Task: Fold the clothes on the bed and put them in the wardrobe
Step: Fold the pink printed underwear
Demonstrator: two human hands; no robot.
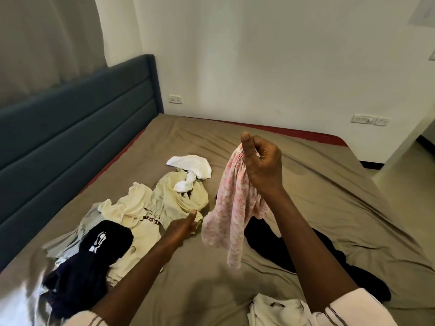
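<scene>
Our right hand [261,161] is raised over the bed, thumb upright and fingers curled. It pinches the gathered edge of a thin pink-and-white floral garment [233,208], which hangs down in soft, crumpled folds above the wrinkled olive-brown bed sheet [329,196].

Just left of the floral garment, our left hand [183,225] reaches low. Its thumb touches the hem of a creased pale yellow garment [188,194], but we cannot tell whether the fingers pinch the cloth.

Further left of the floral garment a loose heap lies on the sheet. It holds a cream top with dark lettering [141,208], a flat grey piece [63,245] under that, and a rumpled black garment with a white print [106,236] nearest us. Left of the floral garment and further from us, a twisted white cloth [190,168] rests partly on the pale yellow garment.

Beneath the floral garment, partly under our right forearm, a smooth black garment [263,241] spreads flat. Below the floral garment and close to us sits a white, roughly folded piece [275,309]. Far left of the floral garment stands a padded blue-grey headboard [77,118] with horizontal channels.
</scene>
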